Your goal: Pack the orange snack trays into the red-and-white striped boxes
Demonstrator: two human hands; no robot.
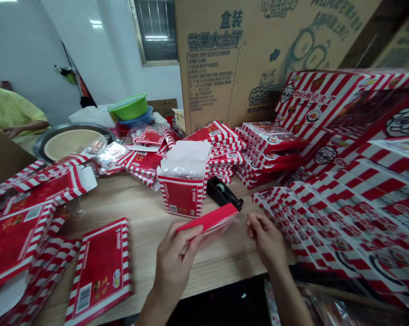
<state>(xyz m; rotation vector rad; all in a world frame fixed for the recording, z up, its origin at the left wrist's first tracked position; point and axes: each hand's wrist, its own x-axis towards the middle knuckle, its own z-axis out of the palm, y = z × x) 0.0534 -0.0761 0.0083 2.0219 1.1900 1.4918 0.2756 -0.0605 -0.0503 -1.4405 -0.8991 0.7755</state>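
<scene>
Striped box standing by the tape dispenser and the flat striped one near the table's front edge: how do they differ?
The standing carton is opened out upright, while the flat carton lies folded flat on the wooden table. The standing carton has plastic packets rising from its open top; the flat carton shows no contents. The standing carton looks bulky, the flat carton thin. Both have red panels, red-and-white striped edges and a barcode.

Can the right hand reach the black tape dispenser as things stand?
Probably yes: the right hand sits close to the tape dispenser, with bare wooden tabletop between them and nothing blocking.
</scene>
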